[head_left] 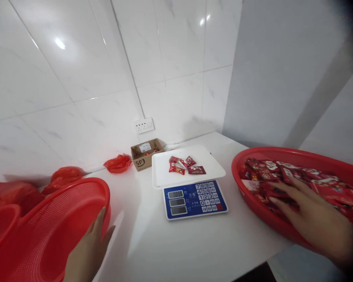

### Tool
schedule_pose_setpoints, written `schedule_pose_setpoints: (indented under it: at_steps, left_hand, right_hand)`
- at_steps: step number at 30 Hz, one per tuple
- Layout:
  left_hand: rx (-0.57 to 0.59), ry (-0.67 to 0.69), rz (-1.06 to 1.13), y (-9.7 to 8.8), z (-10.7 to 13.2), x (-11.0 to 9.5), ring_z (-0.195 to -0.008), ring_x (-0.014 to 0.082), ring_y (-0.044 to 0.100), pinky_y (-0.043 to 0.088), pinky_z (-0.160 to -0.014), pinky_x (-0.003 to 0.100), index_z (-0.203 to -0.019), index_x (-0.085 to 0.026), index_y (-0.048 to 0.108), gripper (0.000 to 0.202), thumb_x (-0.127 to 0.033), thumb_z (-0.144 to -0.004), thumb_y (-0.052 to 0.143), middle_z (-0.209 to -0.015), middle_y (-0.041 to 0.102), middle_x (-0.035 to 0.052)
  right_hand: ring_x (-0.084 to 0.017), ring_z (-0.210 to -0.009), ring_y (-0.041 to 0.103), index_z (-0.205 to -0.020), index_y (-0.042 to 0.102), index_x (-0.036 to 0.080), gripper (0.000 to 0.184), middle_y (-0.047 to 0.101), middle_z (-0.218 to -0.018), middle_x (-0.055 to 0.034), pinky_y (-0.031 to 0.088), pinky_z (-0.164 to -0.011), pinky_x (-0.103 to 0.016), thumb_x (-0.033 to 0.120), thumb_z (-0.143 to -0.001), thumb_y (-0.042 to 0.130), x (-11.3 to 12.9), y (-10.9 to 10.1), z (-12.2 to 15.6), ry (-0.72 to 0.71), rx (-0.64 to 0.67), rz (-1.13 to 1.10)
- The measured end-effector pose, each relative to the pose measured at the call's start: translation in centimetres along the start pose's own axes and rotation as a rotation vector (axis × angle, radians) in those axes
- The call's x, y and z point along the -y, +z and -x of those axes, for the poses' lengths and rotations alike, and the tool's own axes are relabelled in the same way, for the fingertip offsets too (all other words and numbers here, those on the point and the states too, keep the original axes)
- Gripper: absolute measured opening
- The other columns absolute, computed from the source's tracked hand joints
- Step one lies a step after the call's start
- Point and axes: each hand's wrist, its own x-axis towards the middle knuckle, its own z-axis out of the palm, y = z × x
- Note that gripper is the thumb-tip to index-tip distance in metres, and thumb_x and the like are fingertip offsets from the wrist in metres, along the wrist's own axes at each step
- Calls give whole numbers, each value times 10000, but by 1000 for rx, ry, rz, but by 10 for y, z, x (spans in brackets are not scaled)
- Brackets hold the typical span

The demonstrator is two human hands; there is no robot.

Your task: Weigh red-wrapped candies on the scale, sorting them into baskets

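My left hand point(90, 248) rests against the rim of a red mesh basket point(55, 231) at the lower left, thumb apart from the fingers, holding nothing. My right hand point(308, 211) lies flat with fingers spread on the red candy packets point(285, 170) that fill a red basket point(254, 205) on the right. Between them stands a digital scale point(194, 199) with a white weighing tray point(164, 174). Several red candy packets point(184, 164) lie on that tray.
A small cardboard box point(145, 156) sits against the tiled wall under a wall socket point(143, 126). Crumpled red plastic bags point(117, 163) lie left of it, and more red baskets point(1, 223) stack at the far left. The white table's front edge point(253, 270) runs close by.
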Motion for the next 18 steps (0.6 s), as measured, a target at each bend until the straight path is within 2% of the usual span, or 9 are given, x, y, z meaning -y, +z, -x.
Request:
schedule_pose_setpoints:
  at_steps: [1,3,5,8,11,13,15,18]
  left_hand:
    - [27,-5,4,0,1,-3,-894,333,642,517,-551,401,-1355,-219,298,527,-453,-884,274,-1236,553,157]
    - [77,-2,15,-1,1,-13,-981,327,610,519,-613,403,-1360,-196,283,529,-440,-892,254,-1281,517,152]
    - [112,45,36,-1,-1,-25,-1064,313,566,509,-713,402,-1360,-158,281,525,-400,-894,269,-1308,488,159]
    - [156,127,96,1,-5,-40,-1091,301,549,498,-775,412,-1370,-151,260,520,-349,-891,296,-1295,500,157]
    - [137,205,125,4,-11,-56,-1198,299,454,458,-871,449,-1368,-199,270,513,-345,-881,337,-1345,449,135]
    - [73,336,127,3,-19,-73,-1309,299,282,350,-985,495,-1357,-216,293,522,-374,-867,384,-1424,334,128]
    - [68,522,172,-2,-33,-97,-1353,284,143,252,-1043,512,-1367,-237,262,560,-434,-861,399,-1476,216,113]
    - [217,763,260,-7,-69,-141,-1367,250,56,236,-1066,455,-1406,-247,123,688,-549,-840,372,-1506,82,94]
  right_hand:
    - [-390,-1247,328,-1109,546,190,518,419,-1319,-149,341,-974,-566,538,-811,303,0,6,1,-40,9,19]
    - [-366,-1292,259,-1199,518,184,552,362,-1381,-134,309,-1010,-546,530,-808,340,5,16,2,-102,49,28]
    - [-334,-1286,291,-1250,490,194,572,380,-1384,-118,316,-1016,-520,533,-804,373,10,25,3,-139,141,8]
    - [-311,-1265,341,-1273,474,217,618,432,-1358,-89,329,-1013,-506,577,-773,422,11,33,5,-184,271,-21]
    - [-306,-1250,367,-1268,482,225,621,433,-1358,-80,336,-1008,-508,593,-771,426,6,38,7,-193,287,-25]
    - [-304,-1231,397,-1268,483,208,618,441,-1350,-90,344,-1005,-504,585,-783,416,3,39,7,-201,262,-39]
    - [-306,-1215,417,-1261,492,199,608,454,-1339,-92,348,-1003,-502,576,-790,415,2,39,8,-209,245,-58]
    - [-307,-1208,426,-1258,498,212,596,469,-1327,-85,358,-996,-503,573,-790,422,3,37,9,-202,250,-69]
